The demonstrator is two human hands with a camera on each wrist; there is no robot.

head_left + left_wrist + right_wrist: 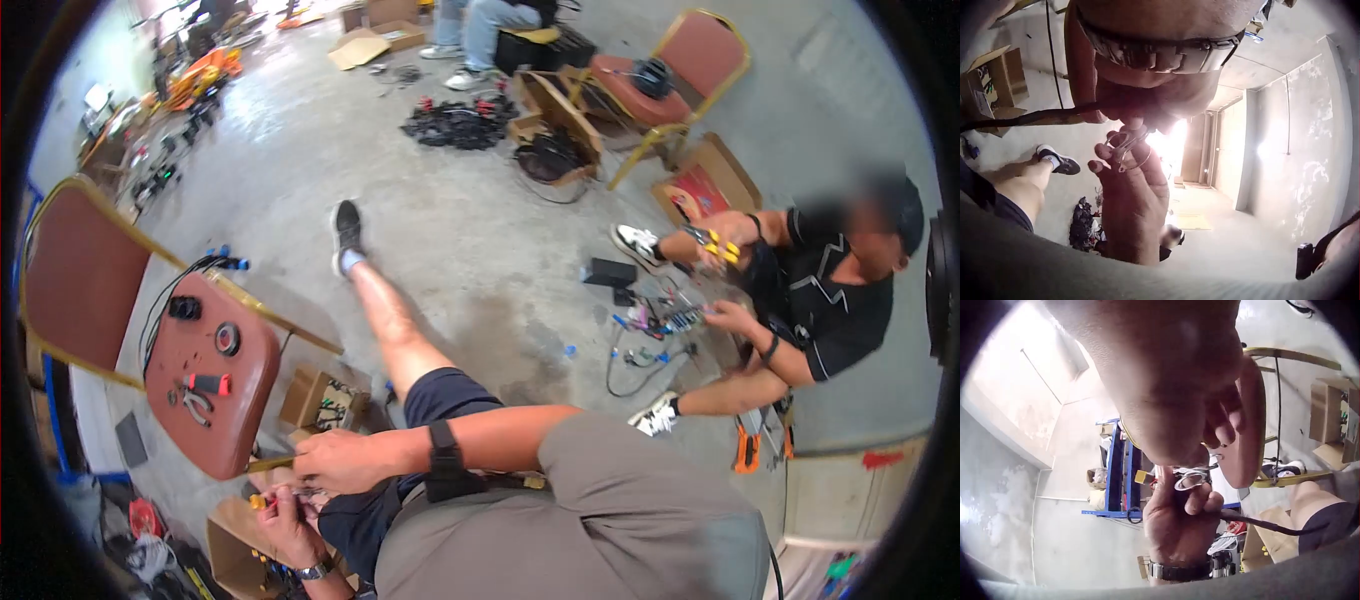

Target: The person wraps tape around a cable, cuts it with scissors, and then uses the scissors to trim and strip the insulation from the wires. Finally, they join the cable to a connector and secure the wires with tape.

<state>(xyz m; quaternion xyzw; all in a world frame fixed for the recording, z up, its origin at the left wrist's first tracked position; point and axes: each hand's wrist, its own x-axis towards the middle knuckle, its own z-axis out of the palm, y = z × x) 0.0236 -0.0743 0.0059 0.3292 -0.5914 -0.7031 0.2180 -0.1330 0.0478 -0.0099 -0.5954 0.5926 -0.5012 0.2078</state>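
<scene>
In the head view my left hand [292, 530], with a metal watch, is low beside the chair. It grips a black cable [1260, 523], which trails out past its fingers. A yellow connector [1143, 477] sticks out by the left thumb. My right hand [345, 462], with a black strap at the wrist, meets the left one closely. Its fingers [1105, 152] pinch a small silver tool with ring loops [1127, 149], like scissor handles. The same loops lie between both hands in the right wrist view. Fingers hide the tool's working end.
A red chair [215, 430] by my hands carries pliers [197, 405], a tape roll [228, 338] and a black coil. Under it stands an open cardboard box [305, 398]; another box [225, 535] is below my hands. A person [840, 280] sits at the right among cables [650, 355].
</scene>
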